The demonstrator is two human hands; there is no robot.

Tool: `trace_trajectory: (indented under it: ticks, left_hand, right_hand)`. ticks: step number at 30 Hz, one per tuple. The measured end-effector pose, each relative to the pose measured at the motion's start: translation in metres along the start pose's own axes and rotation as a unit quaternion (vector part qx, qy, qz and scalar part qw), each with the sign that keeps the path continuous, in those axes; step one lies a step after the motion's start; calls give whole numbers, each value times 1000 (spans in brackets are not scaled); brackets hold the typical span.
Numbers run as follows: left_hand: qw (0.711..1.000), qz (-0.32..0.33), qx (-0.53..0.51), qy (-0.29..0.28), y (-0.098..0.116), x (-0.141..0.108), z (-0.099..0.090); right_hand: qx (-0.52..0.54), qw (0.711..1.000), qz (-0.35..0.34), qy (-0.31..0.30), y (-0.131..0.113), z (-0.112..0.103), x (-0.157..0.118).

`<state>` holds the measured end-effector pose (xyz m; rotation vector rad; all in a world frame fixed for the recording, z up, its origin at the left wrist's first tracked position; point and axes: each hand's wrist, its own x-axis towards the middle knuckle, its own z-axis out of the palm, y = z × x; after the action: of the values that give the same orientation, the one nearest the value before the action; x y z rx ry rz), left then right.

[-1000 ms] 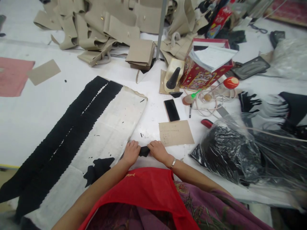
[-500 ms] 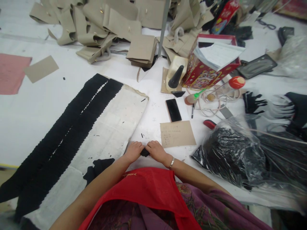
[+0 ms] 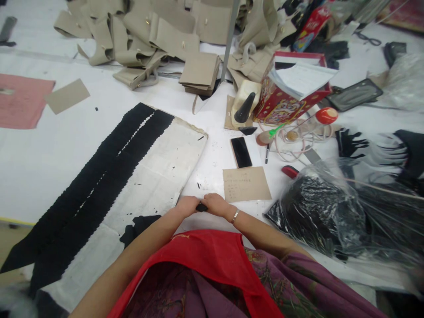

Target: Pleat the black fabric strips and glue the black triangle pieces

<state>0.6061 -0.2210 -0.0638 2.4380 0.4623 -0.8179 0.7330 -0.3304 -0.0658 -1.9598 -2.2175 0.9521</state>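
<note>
At the far left of the white counter, a pink cloth lies beside a plain tan card. Next, two long rows of black pieces slant across a whitish board, with a black scrap nearby. The left hand and right hand nearly meet near the board's edge, each grip narrow, fingers closed on a small black piece between them. Rightward come a phone, a handwritten card, a red box and a clear plastic bag of dark material.
</note>
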Motion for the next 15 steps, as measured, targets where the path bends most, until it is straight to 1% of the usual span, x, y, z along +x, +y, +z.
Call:
trace_trajectory:
  ticks: [2,3,4,5,6,7,9,10,11,12,13,15]
  left_hand:
    - [999,6,-47,8,-3,-9,-2]
    - [995,6,-98,20,-4,-17,-3]
    - [985,5,-171,35,-4,-25,-3]
    - [963,2,-265,49,-3,-35,-3]
    - [927,1,-371,63,0,-45,-3]
    - [874,3,-480,73,6,-54,-2]
    - [745,13,-661,88,21,-69,-2]
    - [686,21,-721,97,31,-74,-1]
    - [638,26,-761,112,41,-77,-1]
    - [602,28,-787,130,50,-79,-2]
    - [575,26,-804,149,57,-79,-3]
    - [536,16,-825,182,65,-81,-8]
  right_hand:
    - [51,999,-6,-7,-1,-6,-5]
    - [95,995,-1,-4,-2,-10,-9]
    - [155,988,10,4,-4,-14,-14]
    - [230,973,27,14,-8,-17,-20]
    - [314,948,48,28,-13,-21,-26]
    - [397,914,72,48,-20,-24,-31]
    - [526,836,117,108,-36,-29,-37]
    - [561,806,131,136,-46,-31,-38]
    - [579,787,139,161,-55,-32,-38]
    - [585,778,141,180,-65,-33,-37]
    - [585,776,140,190,-73,-33,-37]
    - [587,778,133,179,-86,-33,-37]
